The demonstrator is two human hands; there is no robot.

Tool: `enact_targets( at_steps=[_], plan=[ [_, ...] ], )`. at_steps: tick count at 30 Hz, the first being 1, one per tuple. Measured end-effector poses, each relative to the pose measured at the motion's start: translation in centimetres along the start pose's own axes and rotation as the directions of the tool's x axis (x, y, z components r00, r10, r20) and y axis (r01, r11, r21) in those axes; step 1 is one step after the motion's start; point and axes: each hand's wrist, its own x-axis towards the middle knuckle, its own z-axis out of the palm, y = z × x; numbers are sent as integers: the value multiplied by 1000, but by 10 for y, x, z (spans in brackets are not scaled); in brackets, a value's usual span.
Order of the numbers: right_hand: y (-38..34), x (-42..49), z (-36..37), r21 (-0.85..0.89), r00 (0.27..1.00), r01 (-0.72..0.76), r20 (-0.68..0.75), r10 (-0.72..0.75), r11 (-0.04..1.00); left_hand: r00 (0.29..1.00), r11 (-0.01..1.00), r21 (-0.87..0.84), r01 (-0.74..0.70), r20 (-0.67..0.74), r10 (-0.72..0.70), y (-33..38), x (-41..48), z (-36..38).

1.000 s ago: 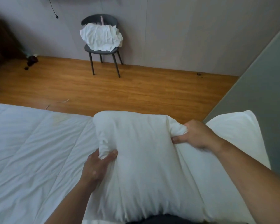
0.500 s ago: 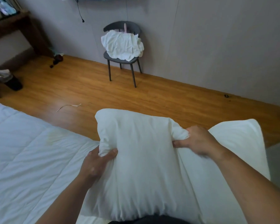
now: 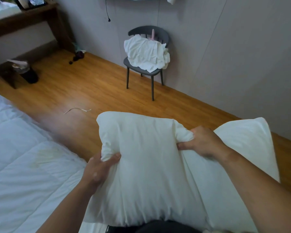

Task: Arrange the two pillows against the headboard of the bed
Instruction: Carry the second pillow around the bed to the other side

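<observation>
I hold a white pillow (image 3: 144, 169) in front of my body, lifted off the bed. My left hand (image 3: 99, 169) pinches its left edge and my right hand (image 3: 202, 142) bunches the fabric at its upper right corner. A second white pillow (image 3: 247, 148) sits behind and to the right of the first, partly covered by it and by my right forearm; what supports it is hidden. The bed with its white quilt (image 3: 23, 174) lies to my left. No headboard is in view.
Wooden floor (image 3: 99, 91) stretches ahead to a grey wall. A dark chair (image 3: 148, 52) with a crumpled white sheet on it stands against the wall. A dark wooden desk (image 3: 32, 19) and a black bin (image 3: 26, 71) are at the far left. A thin strip (image 3: 77, 110) lies on the floor.
The view has swung left and away from the bed's head end: the grey panel on the right is gone and more floor shows under the pillows. Both hands keep their hold.
</observation>
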Motion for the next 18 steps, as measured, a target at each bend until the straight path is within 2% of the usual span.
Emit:
enact_targets(
  at_steps=[5, 9, 18],
  plan=[
    [-30, 96, -34, -31, 1000, 19, 2, -19, 999, 998, 996, -73, 52, -32, -55, 34, 91, 7],
    [-63, 169, -57, -40, 999, 52, 6, -52, 998, 997, 997, -65, 42, -67, -47, 78, 151, -7],
    [-167, 353, -83, -47, 968, 237, 102, -231, 970, 957, 995, -76, 69, -278, -88, 142, 270, -59]
  ],
)
